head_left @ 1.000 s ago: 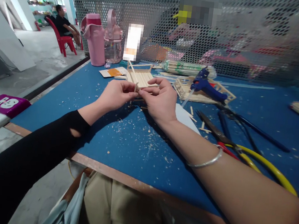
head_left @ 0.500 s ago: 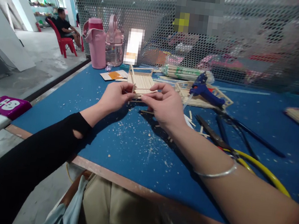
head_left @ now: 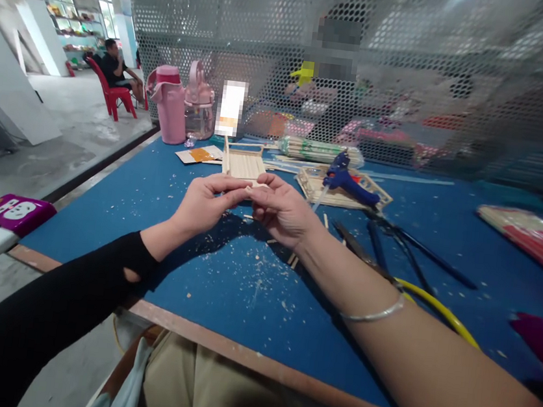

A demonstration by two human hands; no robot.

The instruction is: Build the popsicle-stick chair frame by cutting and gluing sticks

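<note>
In front of me, fingertips meeting, my left hand point(head_left: 205, 206) and my right hand point(head_left: 283, 212) pinch a small pale wooden piece point(head_left: 256, 187). Most of it is covered by the fingers, so its shape is unclear. Just behind the fingers stands a small wooden-stick model point(head_left: 243, 162), with a slatted flat part and a raised frame at the back. Whether my fingers touch the model, I cannot tell. To the right, a blue glue gun point(head_left: 352, 185) rests on a second stick frame point(head_left: 305, 184).
Yellow-handled cutters point(head_left: 440, 308) and dark-handled pliers point(head_left: 434, 258) lie to the right. A pink flask point(head_left: 171, 110) and pink bottle point(head_left: 199, 107) stand back left. Wrapped sticks point(head_left: 324, 151) lie before the mesh screen point(head_left: 269, 53). Crumbs dot the blue table point(head_left: 222, 289); a person sits far left.
My hands have drawn together, the right turning with its fingers curled inward. The slatted model now lies behind the fingertips. The view has tilted up slightly.
</note>
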